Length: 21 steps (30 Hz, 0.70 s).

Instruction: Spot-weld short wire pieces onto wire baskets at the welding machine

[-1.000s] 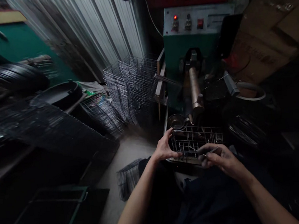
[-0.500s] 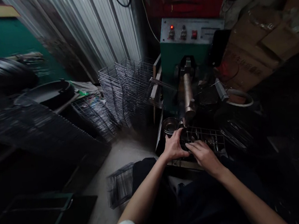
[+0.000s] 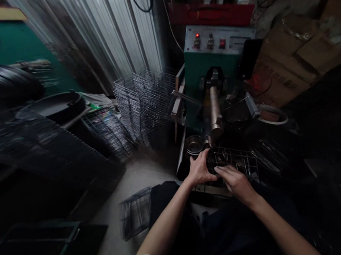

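A wire rack or basket lies under the tip of the green machine, in front of my body. My left hand is at its left side, curved, with thumb and fingers around the near left part of the wire. Close beside it, my right hand has its fingers pressed together over the near wires; what they pinch is too small and dark to make out. Above both hands, the machine's copper-coloured cylinder points down toward the rack. A round metal dish sits just beyond my left hand.
Stacked wire baskets stand left of the machine. Another wire basket is low by my left leg. Cardboard boxes and a white-rimmed bucket are at the right. Coiled wire lies far left.
The whole view has shifted slightly, so the machine and rack appear a little lower. Both hands keep nearly the same pose, my right hand slightly lower and farther right in view.
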Available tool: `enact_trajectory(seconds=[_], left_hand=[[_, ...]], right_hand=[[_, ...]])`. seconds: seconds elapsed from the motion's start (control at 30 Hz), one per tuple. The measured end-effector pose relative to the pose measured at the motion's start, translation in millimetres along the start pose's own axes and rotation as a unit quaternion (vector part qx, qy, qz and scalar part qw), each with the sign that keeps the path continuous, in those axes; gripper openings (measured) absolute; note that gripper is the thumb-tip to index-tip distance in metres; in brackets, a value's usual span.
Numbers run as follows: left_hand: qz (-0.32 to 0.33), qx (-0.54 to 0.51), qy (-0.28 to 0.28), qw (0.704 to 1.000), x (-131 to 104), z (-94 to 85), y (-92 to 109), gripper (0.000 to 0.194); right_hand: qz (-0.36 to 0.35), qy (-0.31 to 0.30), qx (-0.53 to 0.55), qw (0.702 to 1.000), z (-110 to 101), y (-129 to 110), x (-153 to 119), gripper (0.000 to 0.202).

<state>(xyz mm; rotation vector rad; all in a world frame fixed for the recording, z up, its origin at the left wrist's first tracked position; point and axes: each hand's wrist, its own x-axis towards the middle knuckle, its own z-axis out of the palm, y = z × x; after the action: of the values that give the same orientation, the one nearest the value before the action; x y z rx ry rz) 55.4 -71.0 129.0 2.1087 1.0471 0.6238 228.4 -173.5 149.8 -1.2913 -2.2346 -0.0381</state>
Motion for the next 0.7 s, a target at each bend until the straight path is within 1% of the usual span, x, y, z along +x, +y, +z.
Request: enact_trajectory(seconds=[0.23, 0.5, 0.7], left_hand=[[-0.026, -0.012, -0.001, 1.000, -5.4, -0.1, 0.4, 0.118], [-0.027, 0.003, 0.012, 1.000, 14.3, -3.2, -8.3, 0.118], [-0.025, -0.006, 0.013, 1.000, 17.9, -3.1, -13.8, 0.120]], right_hand=[[0.008, -0.002, 0.028, 1.000, -5.6, -2.8, 5.0, 0.042], [0.018, -0.020, 0.036, 0.999, -3.9, 16.2, 24.8, 0.036], [0.020, -0.031, 0.047, 0.998, -2.4, 21.9, 28.4, 0.034]])
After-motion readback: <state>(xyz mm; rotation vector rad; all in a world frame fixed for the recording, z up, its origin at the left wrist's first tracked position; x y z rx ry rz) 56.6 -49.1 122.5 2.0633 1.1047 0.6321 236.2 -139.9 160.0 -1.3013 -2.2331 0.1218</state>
